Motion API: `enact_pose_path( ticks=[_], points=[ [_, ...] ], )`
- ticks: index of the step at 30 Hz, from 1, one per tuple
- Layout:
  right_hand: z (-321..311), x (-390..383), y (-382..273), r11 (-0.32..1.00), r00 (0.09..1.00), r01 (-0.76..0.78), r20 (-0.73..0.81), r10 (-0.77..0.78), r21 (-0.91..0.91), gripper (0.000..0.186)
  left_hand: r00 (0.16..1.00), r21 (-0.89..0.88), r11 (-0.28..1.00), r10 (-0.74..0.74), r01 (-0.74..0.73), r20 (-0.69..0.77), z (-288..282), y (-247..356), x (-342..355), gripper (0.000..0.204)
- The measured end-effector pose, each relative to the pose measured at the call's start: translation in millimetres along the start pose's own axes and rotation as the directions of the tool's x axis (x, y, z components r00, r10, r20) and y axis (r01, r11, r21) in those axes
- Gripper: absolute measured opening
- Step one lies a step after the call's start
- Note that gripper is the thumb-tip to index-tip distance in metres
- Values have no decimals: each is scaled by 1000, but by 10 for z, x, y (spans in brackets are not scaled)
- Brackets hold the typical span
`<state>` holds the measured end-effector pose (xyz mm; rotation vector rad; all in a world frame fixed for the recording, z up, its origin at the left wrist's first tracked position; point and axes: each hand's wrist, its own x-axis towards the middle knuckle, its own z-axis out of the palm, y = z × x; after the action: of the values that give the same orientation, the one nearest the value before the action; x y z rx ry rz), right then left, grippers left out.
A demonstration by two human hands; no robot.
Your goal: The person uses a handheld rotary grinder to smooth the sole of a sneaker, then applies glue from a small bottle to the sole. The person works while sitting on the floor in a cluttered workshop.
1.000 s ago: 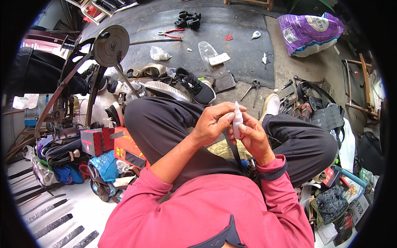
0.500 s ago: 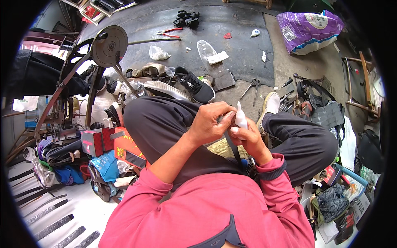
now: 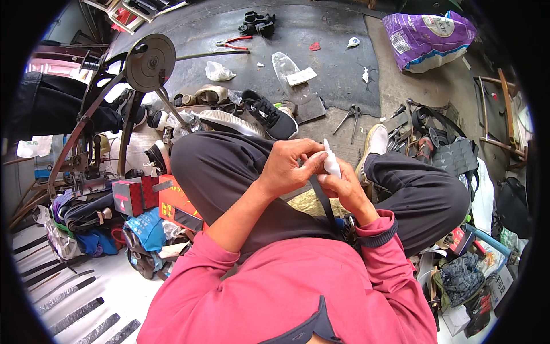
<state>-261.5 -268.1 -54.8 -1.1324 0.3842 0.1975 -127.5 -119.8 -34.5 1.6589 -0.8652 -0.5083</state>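
My right hand (image 3: 349,194) is wrapped round a small white squeeze bottle (image 3: 332,165) with a narrow pointed nozzle, which leans a little to the left. Close beside it, my left hand (image 3: 288,166) is closed in a pinch, thumb and fingertips by the nozzle. A dark flat strap (image 3: 324,202) hangs down between my knees, its upper end running up into the fingers of my left hand. Those fingers hide that end, so I cannot tell whether the nozzle touches it.
A hand-cranked machine with a round wheel (image 3: 150,63) stands at left. Ahead lie a black shoe (image 3: 269,116), red-handled pliers (image 3: 235,43) and pincers (image 3: 350,121). Tools (image 3: 401,129) are heaped at right, beyond my knee. A purple sack (image 3: 429,43) sits far right.
The bottle has tipped slightly further left, and its nozzle has shifted left toward my left fingertips. Both hands otherwise keep nearly the same place.
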Motion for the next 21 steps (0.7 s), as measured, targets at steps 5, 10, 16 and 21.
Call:
enact_pose_path(
  ticks=[5,10,16,21],
  points=[
    [-40,-4,14,998,999,1,33,-4,69,22,999,75,996,-39,37,18,15,-46,-18,8],
    [-38,14,-76,972,964,217,-176,-199,87,16,1000,364,931,16,-24,24,53,-216,-16,21],
    [-77,-20,-212,956,981,120,113,-154,266,13,985,436,895,19,-93,171,143,-191,-46,31],
    [-219,62,-123,947,892,193,-355,-278,-256,15,959,-238,945,-171,224,226,73,-131,-76,42]
  ],
)
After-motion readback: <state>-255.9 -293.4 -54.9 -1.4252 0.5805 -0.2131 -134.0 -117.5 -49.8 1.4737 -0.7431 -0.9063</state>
